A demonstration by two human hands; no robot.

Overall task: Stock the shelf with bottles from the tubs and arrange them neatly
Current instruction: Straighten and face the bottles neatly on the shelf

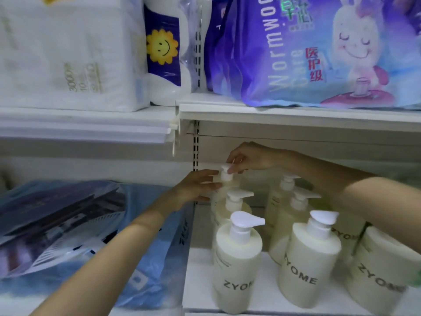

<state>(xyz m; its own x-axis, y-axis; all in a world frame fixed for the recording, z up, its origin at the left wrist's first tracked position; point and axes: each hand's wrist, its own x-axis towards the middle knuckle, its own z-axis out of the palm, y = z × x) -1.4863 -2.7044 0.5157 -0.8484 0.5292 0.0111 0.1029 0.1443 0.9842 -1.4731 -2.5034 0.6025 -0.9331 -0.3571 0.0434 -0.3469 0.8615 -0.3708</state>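
Bottles up front: we see three cream plastic pump bottles printed ZYOME (237,265) standing upright near the front edge of the white metal shelf (250,299); the right one is cut off by the frame.
Left bay: blue plastic-wrapped packs (148,247) lie beside the bottles, under our left forearm.
Second row: two more cream pump bottles (293,215) stand just behind the front ones.
Rear bottle: the cream pump bottle at back left (224,182) is upright on the same shelf, beside the slotted upright.
Left hand (198,185): fingers and thumb wrapped round that bottle's shoulder.
Right hand (248,158): fingertips pinching its white pump head (225,169) from above.
Upper shelf: purple rabbit-print soft pack (319,53), white tissue pack (68,53), sunflower-print roll pack (163,46).
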